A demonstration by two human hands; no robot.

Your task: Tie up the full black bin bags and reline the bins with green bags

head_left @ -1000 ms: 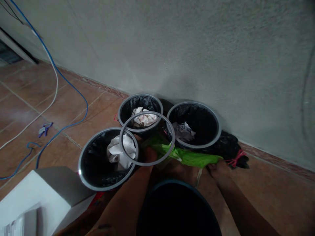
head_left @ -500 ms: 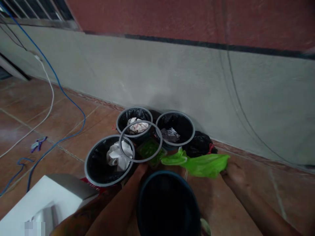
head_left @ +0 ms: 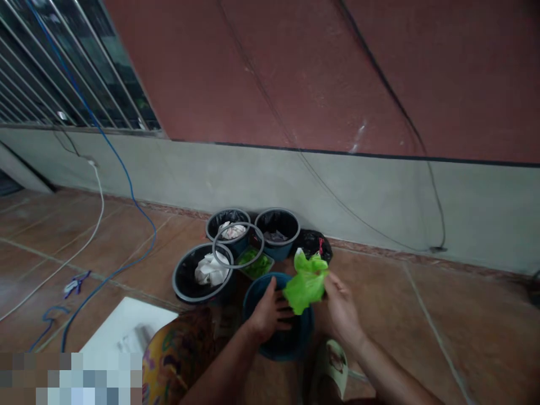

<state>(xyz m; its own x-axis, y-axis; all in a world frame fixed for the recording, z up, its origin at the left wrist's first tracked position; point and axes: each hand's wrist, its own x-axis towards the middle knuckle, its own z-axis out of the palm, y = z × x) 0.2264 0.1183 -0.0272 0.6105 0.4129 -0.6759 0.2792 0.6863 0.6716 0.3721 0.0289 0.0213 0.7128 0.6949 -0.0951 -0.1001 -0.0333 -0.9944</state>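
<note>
My right hand (head_left: 340, 298) grips one edge of a crumpled bright green plastic bag (head_left: 307, 281), held up over the right side of a blue bin (head_left: 250, 306). My left hand (head_left: 272, 315) is above the same bin with its fingers spread, close to the bag's left side. It holds nothing that I can see. The bin has no liner showing, and its inside is dark and partly hidden by my hands. Beyond it sits a clear container (head_left: 256, 269) of green stuff, with a grey ring (head_left: 216, 256) resting above it, across the neighbouring bins.
Three bins with black liners hold crumpled paper: one at left (head_left: 179, 289), two (head_left: 210, 228) (head_left: 296, 233) by the wall. A tied black bag (head_left: 310, 243) lies beside them. A white box (head_left: 126, 320) stands left of my knee. Blue cable (head_left: 133, 194) and clothes pegs (head_left: 76, 285) are further left.
My right hand has brought the green bag inward, and it is now bunched instead of stretched out. My left hand has moved from near the ring to over the blue bin. The view has tilted up.
</note>
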